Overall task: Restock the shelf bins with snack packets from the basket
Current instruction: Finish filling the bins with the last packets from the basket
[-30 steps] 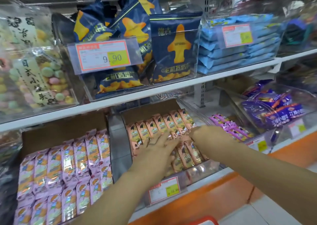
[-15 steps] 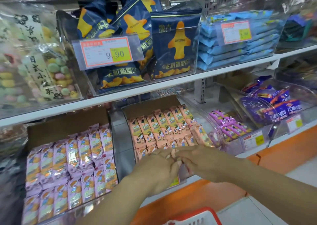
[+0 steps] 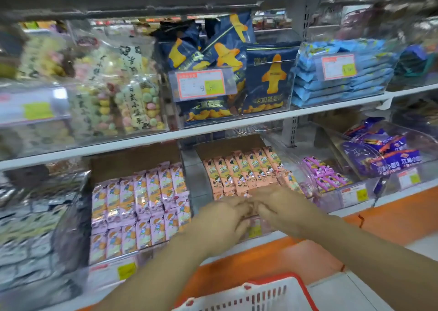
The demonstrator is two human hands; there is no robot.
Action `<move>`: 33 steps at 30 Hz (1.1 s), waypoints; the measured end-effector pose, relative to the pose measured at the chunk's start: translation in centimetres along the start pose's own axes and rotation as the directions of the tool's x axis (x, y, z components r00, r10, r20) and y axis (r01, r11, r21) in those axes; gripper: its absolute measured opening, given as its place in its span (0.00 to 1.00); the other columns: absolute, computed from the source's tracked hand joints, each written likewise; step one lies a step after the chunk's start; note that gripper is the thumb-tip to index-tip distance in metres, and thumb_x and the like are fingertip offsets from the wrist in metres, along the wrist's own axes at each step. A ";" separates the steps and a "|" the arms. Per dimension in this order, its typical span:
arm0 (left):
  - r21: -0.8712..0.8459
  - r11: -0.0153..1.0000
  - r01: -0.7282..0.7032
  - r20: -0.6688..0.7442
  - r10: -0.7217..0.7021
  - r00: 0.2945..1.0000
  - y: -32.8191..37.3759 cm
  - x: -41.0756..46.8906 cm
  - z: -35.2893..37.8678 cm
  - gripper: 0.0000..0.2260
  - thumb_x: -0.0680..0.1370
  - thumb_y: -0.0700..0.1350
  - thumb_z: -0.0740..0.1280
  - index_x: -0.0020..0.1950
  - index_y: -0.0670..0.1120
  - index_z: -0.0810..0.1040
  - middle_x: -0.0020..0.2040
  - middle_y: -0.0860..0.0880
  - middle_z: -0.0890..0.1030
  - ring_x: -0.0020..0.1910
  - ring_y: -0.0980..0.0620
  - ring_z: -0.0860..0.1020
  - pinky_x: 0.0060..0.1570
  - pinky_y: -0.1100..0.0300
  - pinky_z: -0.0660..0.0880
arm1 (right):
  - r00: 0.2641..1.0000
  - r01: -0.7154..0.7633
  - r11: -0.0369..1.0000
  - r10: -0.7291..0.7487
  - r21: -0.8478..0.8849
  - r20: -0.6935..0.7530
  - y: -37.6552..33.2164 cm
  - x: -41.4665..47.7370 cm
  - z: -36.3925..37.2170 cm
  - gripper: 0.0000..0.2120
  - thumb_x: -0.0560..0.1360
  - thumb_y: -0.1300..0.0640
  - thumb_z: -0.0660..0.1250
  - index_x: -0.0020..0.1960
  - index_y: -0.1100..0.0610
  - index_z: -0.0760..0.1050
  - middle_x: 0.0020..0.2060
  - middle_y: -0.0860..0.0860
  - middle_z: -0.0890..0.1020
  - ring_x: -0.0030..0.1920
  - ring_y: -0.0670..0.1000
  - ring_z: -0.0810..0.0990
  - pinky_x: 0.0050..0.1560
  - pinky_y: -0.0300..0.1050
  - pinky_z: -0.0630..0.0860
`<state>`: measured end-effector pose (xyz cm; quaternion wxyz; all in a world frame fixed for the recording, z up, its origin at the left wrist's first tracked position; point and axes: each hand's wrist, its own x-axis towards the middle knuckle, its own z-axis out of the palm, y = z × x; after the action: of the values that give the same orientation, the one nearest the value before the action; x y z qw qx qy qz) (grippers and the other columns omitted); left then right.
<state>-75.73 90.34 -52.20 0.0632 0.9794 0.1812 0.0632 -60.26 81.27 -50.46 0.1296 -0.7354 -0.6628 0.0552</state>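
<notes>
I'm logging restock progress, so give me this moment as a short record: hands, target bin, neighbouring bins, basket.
hands: left hand and right hand meet over the front of the orange packets
grip: blurred, cannot tell
bin: middle one, lower shelf
neighbours: pink packets on the left-hand side, purple packets on the right
basket: white basket, red rim, below the hands; contents out of view

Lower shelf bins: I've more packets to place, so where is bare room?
The clear plastic bin is bare behind its small purple packets, toward the grey shelf upright. The pink packets pack their bin; the peach packets nearly fill theirs, with the left hand and right hand at its front.
</notes>
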 end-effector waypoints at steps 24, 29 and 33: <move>0.087 0.745 0.661 -0.379 -0.589 0.714 -22.2 -32.5 -6.9 0.18 0.77 0.52 0.57 0.64 0.53 0.75 0.64 0.50 0.75 0.62 0.44 0.74 0.64 0.43 0.66 | 0.862 0.495 0.868 -0.486 -0.035 0.141 -34.5 13.0 9.4 0.22 0.82 0.52 0.54 0.75 0.56 0.59 0.75 0.54 0.58 0.74 0.55 0.56 0.73 0.49 0.57; 0.075 0.609 0.789 -0.236 -0.758 0.608 -26.5 -30.3 -8.7 0.22 0.81 0.61 0.47 0.75 0.61 0.55 0.77 0.53 0.56 0.76 0.48 0.52 0.73 0.43 0.50 | 0.896 0.399 0.915 -0.376 -0.058 0.236 -36.7 18.0 10.3 0.26 0.82 0.44 0.46 0.78 0.48 0.47 0.78 0.51 0.45 0.77 0.55 0.43 0.76 0.54 0.48; 0.026 0.579 0.815 -0.168 -0.801 0.574 -28.3 -30.3 -7.2 0.29 0.75 0.69 0.38 0.75 0.64 0.52 0.78 0.54 0.52 0.77 0.49 0.49 0.72 0.40 0.46 | 0.890 0.393 0.917 -0.358 -0.075 0.283 -37.5 18.7 12.1 0.28 0.81 0.38 0.42 0.77 0.44 0.43 0.77 0.46 0.43 0.77 0.53 0.42 0.74 0.59 0.42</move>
<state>-114.70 106.26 -52.34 0.0234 0.7838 0.6147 0.0856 -97.16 104.50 -50.52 0.0005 -0.5861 -0.8060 0.0828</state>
